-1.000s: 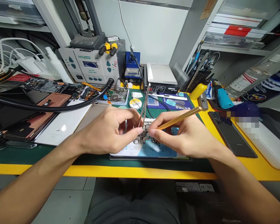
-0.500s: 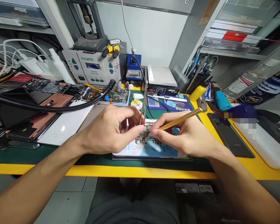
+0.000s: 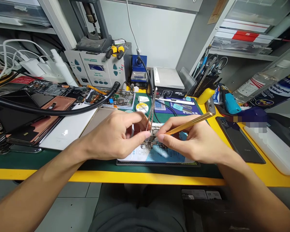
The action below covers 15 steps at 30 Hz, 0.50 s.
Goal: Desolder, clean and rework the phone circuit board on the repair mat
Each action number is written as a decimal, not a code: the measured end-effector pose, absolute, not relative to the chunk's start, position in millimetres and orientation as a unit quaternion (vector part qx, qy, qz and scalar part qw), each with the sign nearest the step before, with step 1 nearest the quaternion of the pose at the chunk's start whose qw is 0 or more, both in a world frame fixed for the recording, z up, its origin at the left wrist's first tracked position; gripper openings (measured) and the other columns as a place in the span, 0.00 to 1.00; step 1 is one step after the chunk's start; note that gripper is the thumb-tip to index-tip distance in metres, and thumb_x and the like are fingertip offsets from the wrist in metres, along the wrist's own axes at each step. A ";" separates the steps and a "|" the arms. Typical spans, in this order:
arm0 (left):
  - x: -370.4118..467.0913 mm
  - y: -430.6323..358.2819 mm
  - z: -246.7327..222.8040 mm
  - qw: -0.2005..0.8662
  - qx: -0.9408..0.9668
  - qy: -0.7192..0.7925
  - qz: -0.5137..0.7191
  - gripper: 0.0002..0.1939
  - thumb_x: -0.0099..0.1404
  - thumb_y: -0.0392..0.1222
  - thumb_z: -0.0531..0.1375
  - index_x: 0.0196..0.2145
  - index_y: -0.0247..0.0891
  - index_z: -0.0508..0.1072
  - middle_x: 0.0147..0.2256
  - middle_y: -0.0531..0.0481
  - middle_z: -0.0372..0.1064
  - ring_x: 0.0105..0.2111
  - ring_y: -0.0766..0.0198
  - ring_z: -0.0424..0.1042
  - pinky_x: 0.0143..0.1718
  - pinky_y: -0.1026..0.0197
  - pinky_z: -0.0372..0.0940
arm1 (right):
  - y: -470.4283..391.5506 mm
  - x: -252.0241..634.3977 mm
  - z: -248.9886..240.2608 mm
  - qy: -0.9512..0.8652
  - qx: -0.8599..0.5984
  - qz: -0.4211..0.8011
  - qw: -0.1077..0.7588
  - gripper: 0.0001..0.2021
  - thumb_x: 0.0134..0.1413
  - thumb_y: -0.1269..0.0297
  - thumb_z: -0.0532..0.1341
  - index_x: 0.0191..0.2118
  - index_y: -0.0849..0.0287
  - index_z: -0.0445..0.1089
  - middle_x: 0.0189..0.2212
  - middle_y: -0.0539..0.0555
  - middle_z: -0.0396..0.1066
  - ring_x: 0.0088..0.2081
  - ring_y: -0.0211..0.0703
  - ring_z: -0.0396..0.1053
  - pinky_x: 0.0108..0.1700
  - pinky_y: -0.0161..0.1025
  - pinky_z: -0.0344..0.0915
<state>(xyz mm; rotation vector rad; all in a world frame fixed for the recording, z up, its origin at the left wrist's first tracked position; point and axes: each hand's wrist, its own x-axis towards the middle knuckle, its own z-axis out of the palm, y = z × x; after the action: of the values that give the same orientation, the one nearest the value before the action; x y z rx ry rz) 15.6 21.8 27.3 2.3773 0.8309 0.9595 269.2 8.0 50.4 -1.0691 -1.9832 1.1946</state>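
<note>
A small circuit board [image 3: 146, 146] lies on a white and blue pad [image 3: 161, 158] between my two hands. My left hand [image 3: 115, 135] pinches a pair of metal tweezers [image 3: 151, 111] at the board's left side; their joined end points up and away from me. Held like a pen in my right hand [image 3: 195, 141] is a slim tool with a gold handle [image 3: 189, 123]. Its working end meets the board near my fingertips, but its exact shape is too small to tell. My fingers cover parts of the board.
A hot air station [image 3: 98, 69] stands at the back left, its black hose [image 3: 50, 112] arching over stacked phone parts. Behind the board is a small flat-topped heater [image 3: 167, 77]. A dark phone [image 3: 240, 140] and a white box [image 3: 273, 149] lie on the right.
The upper end of the tweezers has tilted a little to the right and lower. Both hands stay in nearly the same place, and the tool remains against the board.
</note>
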 end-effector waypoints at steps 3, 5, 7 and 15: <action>15.9 22.0 27.3 0.219 0.859 0.300 0.351 0.06 0.73 0.36 0.67 0.36 0.38 0.79 0.27 0.61 0.76 0.24 0.75 0.71 0.25 0.72 0.65 | 7.2 269.5 50.5 -0.744 -0.401 0.449 0.291 0.04 0.59 0.73 0.69 0.33 0.60 0.80 0.22 0.45 0.73 0.22 0.32 0.63 0.22 0.30 0.59; 15.9 21.7 27.7 0.219 0.860 0.299 0.351 0.06 0.73 0.36 0.67 0.36 0.38 0.79 0.27 0.61 0.75 0.24 0.75 0.71 0.25 0.72 0.65 | 6.8 269.5 50.6 -0.746 -0.400 0.444 0.293 0.04 0.59 0.73 0.69 0.33 0.60 0.79 0.22 0.45 0.74 0.23 0.32 0.64 0.23 0.30 0.59; 16.1 21.5 28.2 0.220 0.861 0.300 0.348 0.06 0.73 0.36 0.66 0.36 0.38 0.79 0.27 0.61 0.76 0.24 0.75 0.71 0.26 0.72 0.65 | 6.7 269.3 50.6 -0.750 -0.401 0.436 0.294 0.04 0.59 0.73 0.69 0.33 0.60 0.80 0.23 0.45 0.74 0.23 0.32 0.64 0.23 0.30 0.60; 16.6 21.0 30.4 0.223 0.861 0.308 0.339 0.06 0.73 0.38 0.66 0.35 0.38 0.79 0.27 0.60 0.76 0.24 0.73 0.71 0.26 0.70 0.65 | 7.2 269.4 50.8 -0.756 -0.403 0.423 0.293 0.04 0.59 0.73 0.69 0.33 0.59 0.80 0.23 0.46 0.74 0.22 0.33 0.63 0.24 0.32 0.59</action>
<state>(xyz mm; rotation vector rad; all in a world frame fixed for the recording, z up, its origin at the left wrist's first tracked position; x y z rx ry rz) 16.6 21.0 30.4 2.3762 0.8505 0.9356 269.4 7.2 50.8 -1.0739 -2.0145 1.1277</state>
